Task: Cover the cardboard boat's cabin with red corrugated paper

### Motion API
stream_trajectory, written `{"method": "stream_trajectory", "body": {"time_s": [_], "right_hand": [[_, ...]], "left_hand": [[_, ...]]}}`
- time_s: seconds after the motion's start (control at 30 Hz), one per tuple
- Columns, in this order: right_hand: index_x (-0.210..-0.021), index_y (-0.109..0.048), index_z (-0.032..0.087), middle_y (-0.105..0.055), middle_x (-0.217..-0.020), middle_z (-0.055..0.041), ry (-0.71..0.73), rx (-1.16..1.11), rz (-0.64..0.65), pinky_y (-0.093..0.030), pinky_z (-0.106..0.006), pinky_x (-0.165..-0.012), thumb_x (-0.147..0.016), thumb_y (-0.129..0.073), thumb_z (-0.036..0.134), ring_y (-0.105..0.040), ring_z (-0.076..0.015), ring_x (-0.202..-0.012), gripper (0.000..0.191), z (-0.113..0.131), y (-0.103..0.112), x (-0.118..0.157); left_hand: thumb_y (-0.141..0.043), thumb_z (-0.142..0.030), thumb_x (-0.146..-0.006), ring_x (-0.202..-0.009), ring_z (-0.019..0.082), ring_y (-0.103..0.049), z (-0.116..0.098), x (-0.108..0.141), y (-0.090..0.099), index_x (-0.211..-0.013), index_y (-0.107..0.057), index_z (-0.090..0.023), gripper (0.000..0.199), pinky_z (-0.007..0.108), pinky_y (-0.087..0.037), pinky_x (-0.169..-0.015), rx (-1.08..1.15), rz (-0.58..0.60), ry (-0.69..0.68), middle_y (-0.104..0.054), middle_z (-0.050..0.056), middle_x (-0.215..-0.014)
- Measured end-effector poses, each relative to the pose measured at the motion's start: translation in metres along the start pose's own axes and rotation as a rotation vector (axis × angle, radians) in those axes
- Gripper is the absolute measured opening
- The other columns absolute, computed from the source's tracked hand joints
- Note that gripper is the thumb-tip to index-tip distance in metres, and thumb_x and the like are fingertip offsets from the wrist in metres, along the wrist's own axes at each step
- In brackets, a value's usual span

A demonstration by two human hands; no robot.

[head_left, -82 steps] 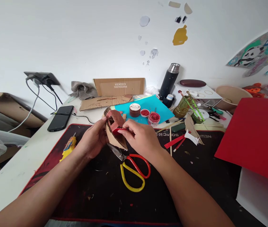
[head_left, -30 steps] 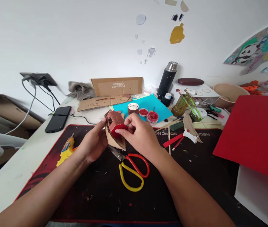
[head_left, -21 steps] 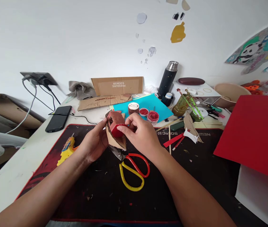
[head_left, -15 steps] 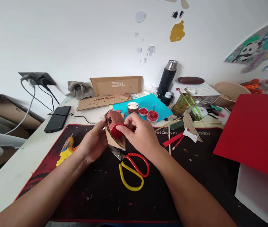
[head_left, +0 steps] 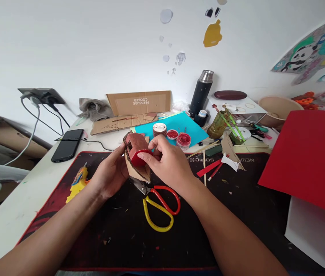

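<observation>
A small cardboard piece, painted red-brown with a bright red face and a bare tan side, is held above the dark mat. My left hand grips its left side, the thumb along the cardboard edge. At its right, my right hand pinches the red part between thumb and bent fingers. Just below the piece lie scissors with one red and one yellow handle, their blade tips hidden under the cardboard. A yellow glue gun rests left of my left hand, partly covered by my forearm.
Behind the hands are paint pots on a blue sheet, cardboard pieces and a black flask. A phone lies left. Red sheet, paper scraps and a jar of brushes stand to the right.
The view has shifted slightly, so most things appear a little further left. Both hands keep their hold on the cardboard piece, which looks barely changed.
</observation>
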State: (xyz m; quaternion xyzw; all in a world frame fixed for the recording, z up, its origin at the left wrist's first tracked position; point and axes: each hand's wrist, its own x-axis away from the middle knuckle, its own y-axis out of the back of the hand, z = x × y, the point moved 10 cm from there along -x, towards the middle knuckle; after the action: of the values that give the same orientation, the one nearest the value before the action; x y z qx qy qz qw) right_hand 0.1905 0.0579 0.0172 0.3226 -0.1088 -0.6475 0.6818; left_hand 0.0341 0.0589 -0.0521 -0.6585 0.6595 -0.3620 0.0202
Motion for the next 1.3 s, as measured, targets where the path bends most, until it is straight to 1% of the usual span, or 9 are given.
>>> {"method": "stream_trajectory", "body": {"time_s": [0.13, 0.3, 0.43, 0.63, 0.77, 0.87, 0.97, 1.13, 1.3], "right_hand": [[-0.105, -0.057, 0.027, -0.070, -0.079, 0.0060, -0.017, 0.028, 0.034, -0.037, -0.031, -0.064, -0.097, -0.085, 0.040, -0.064, -0.0169, -0.065, 0.033, -0.002, -0.004, 0.000], [-0.113, -0.055, 0.027, -0.071, -0.083, 0.0046, -0.049, 0.067, 0.109, -0.036, -0.031, -0.062, -0.095, -0.085, 0.042, -0.067, -0.0192, -0.067, 0.038, -0.006, -0.012, 0.001], [-0.118, -0.054, 0.027, -0.074, -0.089, 0.0023, -0.073, 0.086, 0.149, -0.039, -0.032, -0.064, -0.093, -0.085, 0.044, -0.071, -0.0223, -0.073, 0.043, -0.009, -0.016, 0.001], [-0.119, -0.051, 0.027, -0.077, -0.094, -0.0008, -0.070, 0.122, 0.166, -0.039, -0.033, -0.065, -0.094, -0.081, 0.043, -0.075, -0.0271, -0.082, 0.042, -0.008, -0.018, 0.001], [-0.120, -0.051, 0.027, -0.078, -0.097, -0.0019, -0.065, 0.132, 0.163, -0.040, -0.033, -0.066, -0.094, -0.081, 0.042, -0.077, -0.0290, -0.087, 0.042, -0.008, -0.019, 0.002], [-0.120, -0.051, 0.026, -0.078, -0.100, -0.0030, -0.051, 0.169, 0.152, -0.039, -0.034, -0.066, -0.094, -0.081, 0.040, -0.077, -0.0300, -0.089, 0.042, -0.007, -0.019, 0.002], [-0.120, -0.051, 0.026, -0.077, -0.098, -0.0030, -0.044, 0.187, 0.156, -0.038, -0.034, -0.065, -0.095, -0.081, 0.040, -0.077, -0.0298, -0.087, 0.042, -0.005, -0.021, 0.002], [-0.120, -0.050, 0.026, -0.078, -0.100, -0.0031, -0.048, 0.201, 0.155, -0.038, -0.035, -0.066, -0.095, -0.082, 0.042, -0.078, -0.0311, -0.089, 0.044, -0.006, -0.021, 0.001], [-0.121, -0.050, 0.026, -0.079, -0.100, -0.0034, -0.065, 0.217, 0.171, -0.037, -0.035, -0.065, -0.095, -0.082, 0.043, -0.079, -0.0327, -0.090, 0.044, -0.007, -0.021, 0.001]], "left_hand": [[-0.044, -0.027, -0.115, -0.067, 0.022, -0.079, -0.003, 0.001, 0.001, -0.105, -0.082, -0.011, 0.043, 0.030, -0.067, -0.067, 0.003, -0.042, -0.036, -0.084, 0.011, -0.082], [-0.048, -0.026, -0.114, -0.075, 0.023, -0.082, -0.008, 0.000, 0.003, -0.116, -0.082, -0.010, 0.037, 0.030, -0.068, -0.066, -0.034, -0.066, -0.108, -0.086, 0.011, -0.090], [-0.053, -0.026, -0.112, -0.078, 0.023, -0.082, -0.010, -0.002, 0.008, -0.121, -0.080, -0.011, 0.032, 0.031, -0.069, -0.069, -0.064, -0.064, -0.174, -0.086, 0.012, -0.096], [-0.070, -0.032, -0.103, -0.076, 0.021, -0.081, -0.013, -0.001, 0.016, -0.115, -0.079, -0.013, 0.024, 0.029, -0.069, -0.069, -0.093, -0.060, -0.266, -0.085, 0.009, -0.095], [-0.080, -0.037, -0.096, -0.077, 0.020, -0.080, -0.015, 0.001, 0.014, -0.112, -0.080, -0.016, 0.027, 0.028, -0.068, -0.070, -0.118, -0.048, -0.309, -0.085, 0.006, -0.096], [-0.084, -0.043, -0.092, -0.079, 0.022, -0.080, -0.014, 0.000, 0.015, -0.112, -0.080, -0.019, 0.031, 0.029, -0.068, -0.069, -0.147, -0.050, -0.311, -0.085, 0.006, -0.099], [-0.085, -0.047, -0.090, -0.083, 0.024, -0.080, -0.012, -0.002, 0.016, -0.112, -0.080, -0.021, 0.034, 0.030, -0.067, -0.070, -0.169, -0.041, -0.307, -0.085, 0.006, -0.102], [-0.088, -0.047, -0.088, -0.086, 0.025, -0.081, -0.012, -0.003, 0.017, -0.115, -0.078, -0.019, 0.040, 0.030, -0.066, -0.070, -0.159, -0.038, -0.317, -0.085, 0.006, -0.102], [-0.087, -0.046, -0.089, -0.084, 0.023, -0.081, -0.010, -0.005, 0.019, -0.116, -0.080, -0.020, 0.038, 0.030, -0.067, -0.072, -0.145, -0.038, -0.288, -0.085, 0.006, -0.102]]}}
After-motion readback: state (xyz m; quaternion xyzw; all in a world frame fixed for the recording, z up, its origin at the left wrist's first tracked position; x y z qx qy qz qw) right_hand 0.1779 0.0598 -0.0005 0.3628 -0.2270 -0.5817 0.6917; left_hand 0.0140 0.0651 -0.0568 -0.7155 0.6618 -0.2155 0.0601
